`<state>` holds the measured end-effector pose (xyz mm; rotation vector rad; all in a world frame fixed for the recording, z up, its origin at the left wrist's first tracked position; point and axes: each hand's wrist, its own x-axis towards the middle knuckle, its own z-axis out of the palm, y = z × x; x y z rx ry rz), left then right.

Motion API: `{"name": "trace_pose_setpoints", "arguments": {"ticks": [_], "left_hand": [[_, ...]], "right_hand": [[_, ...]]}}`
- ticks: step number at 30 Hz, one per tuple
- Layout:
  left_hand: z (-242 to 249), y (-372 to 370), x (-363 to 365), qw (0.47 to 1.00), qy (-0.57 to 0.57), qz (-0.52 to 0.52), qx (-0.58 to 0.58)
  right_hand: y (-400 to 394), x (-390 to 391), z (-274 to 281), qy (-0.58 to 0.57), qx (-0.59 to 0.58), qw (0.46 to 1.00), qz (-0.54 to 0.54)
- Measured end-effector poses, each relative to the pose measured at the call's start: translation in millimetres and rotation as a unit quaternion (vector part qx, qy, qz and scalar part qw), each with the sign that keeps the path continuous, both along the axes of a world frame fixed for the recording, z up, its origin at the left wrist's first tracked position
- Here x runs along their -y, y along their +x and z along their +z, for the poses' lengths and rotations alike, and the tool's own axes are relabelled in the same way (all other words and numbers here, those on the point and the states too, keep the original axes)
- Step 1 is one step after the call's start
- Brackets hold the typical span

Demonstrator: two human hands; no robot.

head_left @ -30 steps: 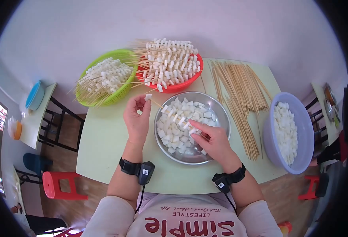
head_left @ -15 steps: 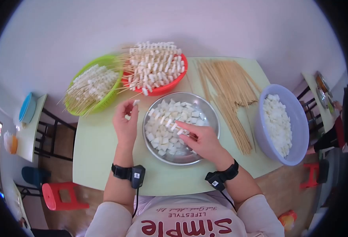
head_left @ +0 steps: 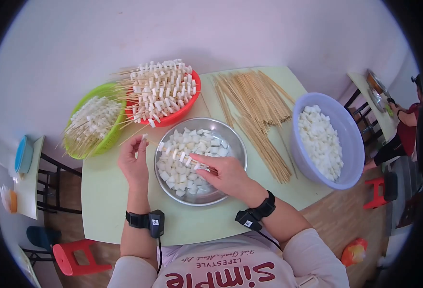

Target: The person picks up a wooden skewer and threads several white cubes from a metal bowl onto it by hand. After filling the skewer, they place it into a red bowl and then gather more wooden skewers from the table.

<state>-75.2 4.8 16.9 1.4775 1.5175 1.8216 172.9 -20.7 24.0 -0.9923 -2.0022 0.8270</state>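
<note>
My right hand (head_left: 228, 175) holds a skewer threaded with several white pieces (head_left: 178, 154) above a steel bowl (head_left: 238, 144) of loose white cubes (head_left: 175, 180). The skewer's bare end points toward my left hand (head_left: 135, 163), which pinches a small white piece (head_left: 144, 137) left of the bowl. Loose bamboo skewers (head_left: 257, 103) lie on the table right of the red basket (head_left: 173, 117), which is heaped with filled skewers (head_left: 161, 91). More filled skewers (head_left: 94, 115) fill the green basket (head_left: 107, 143).
A purple tub (head_left: 353, 158) of white pieces (head_left: 319, 144) stands at the right of the pale green table (head_left: 101, 201). Red stools (head_left: 72, 257) are on the floor at both sides. Another person (head_left: 405, 134) stands at a far-right table (head_left: 374, 105).
The view has shifted, so the table items appear farther left and the other person shows more fully. Both hands keep their holds over and beside the bowl.
</note>
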Motion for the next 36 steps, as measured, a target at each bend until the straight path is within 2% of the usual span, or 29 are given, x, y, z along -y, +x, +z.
{"name": "trace_pose_setpoints", "arguments": {"ticks": [2, 4, 5, 10, 13, 16, 23, 26, 29, 31, 33, 36], "left_hand": [[-1, -3, 2, 1.0, 0.013, 0.018, -0.016], [2, 2, 3, 0.991, 0.024, 0.061, -0.119], [6, 6, 5, 0.989, 0.023, 0.072, -0.127], [3, 9, 5, 0.994, 0.009, 0.051, -0.096], [0, 13, 4, 0.999, 0.021, 0.019, -0.035], [2, 19, 8, 0.997, 0.016, 0.017, -0.069], [3, 23, 10, 0.999, 0.015, 0.01, -0.042], [6, 22, 11, 0.994, 0.018, 0.012, -0.106], [-1, 22, 8, 0.996, 0.041, 0.012, -0.083], [-5, 23, 6, 0.994, -0.039, -0.051, 0.086], [-3, 22, 6, 0.993, -0.045, -0.062, 0.09], [-5, 20, 6, 0.992, -0.038, -0.075, 0.09]], "right_hand": [[-2, 1, 0, -0.003, -0.002, 1.0, 0.005], [-1, 2, 6, -0.013, 0.021, 1.0, -0.007], [-1, 2, 6, -0.016, 0.028, 0.999, -0.012], [0, 3, 9, -0.041, -0.002, 0.999, -0.001], [0, 2, 9, -0.068, -0.015, 0.998, -0.003], [0, 1, 7, -0.071, -0.013, 0.997, -0.009], [-1, 0, 8, -0.068, -0.023, 0.997, -0.01], [1, -2, 5, -0.097, -0.033, 0.995, -0.004], [1, -3, 6, -0.126, -0.034, 0.991, 0.001], [1, -1, 4, -0.126, -0.029, 0.992, -0.002], [-3, 0, 0, 0.033, -0.032, 0.999, -0.021], [-5, 0, -4, 0.082, -0.029, 0.996, -0.031]]}}
